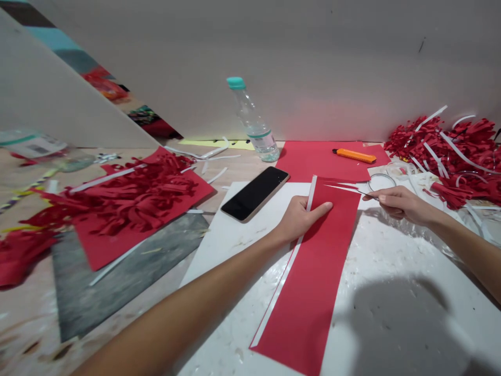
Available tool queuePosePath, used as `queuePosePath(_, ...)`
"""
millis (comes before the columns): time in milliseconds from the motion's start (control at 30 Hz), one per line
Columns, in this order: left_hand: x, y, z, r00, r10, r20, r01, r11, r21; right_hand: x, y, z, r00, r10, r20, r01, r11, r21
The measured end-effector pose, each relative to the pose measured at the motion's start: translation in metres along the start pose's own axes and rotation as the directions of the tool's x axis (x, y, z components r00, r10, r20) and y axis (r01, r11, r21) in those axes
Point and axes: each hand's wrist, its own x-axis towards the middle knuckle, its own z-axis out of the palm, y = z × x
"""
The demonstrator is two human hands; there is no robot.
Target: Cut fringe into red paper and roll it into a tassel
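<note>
1. Paper (329, 271): red, white band along its left edge, lying from the centre to the lower centre of the frame; narrow cut strips at its top.
2. Left hand (303, 216): closed on the paper's left edge, thumb flat on top, fingers underneath; forearm extends from the lower left.
3. Right hand (403, 203): at right of centre, thumb and fingers pinched on a slim tool (367, 195), type unclear, pointing left at the cut strips; forearm enters from the right edge.
4. Phone (256, 193): centre, screen dark, no readable text.
5. Bottle (254, 125): upper centre, green cap; label (263, 141) print too small to read.
6. Cutter (355, 155): orange, upper right, on a red sheet (313, 159).
7. Red fringe (144, 201): left of the frame.
</note>
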Motion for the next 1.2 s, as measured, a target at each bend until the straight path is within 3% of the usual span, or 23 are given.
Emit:
queuePosePath(567, -0.001, 0.002, 0.004, 0.998, 0.015, 0.056, -0.018, 0.998, 0.055, 0.003, 0.005, 0.014, 0.998, -0.035, 0.047, 0.039, 0.995, -0.088)
queuePosePath(1200, -0.001, -0.002, 0.003, 0.998, 0.037, 0.049, -0.039, 0.998, 0.055, 0.001, 0.002, 0.016, 0.999, -0.023, 0.027, 0.025, 0.998, -0.052)
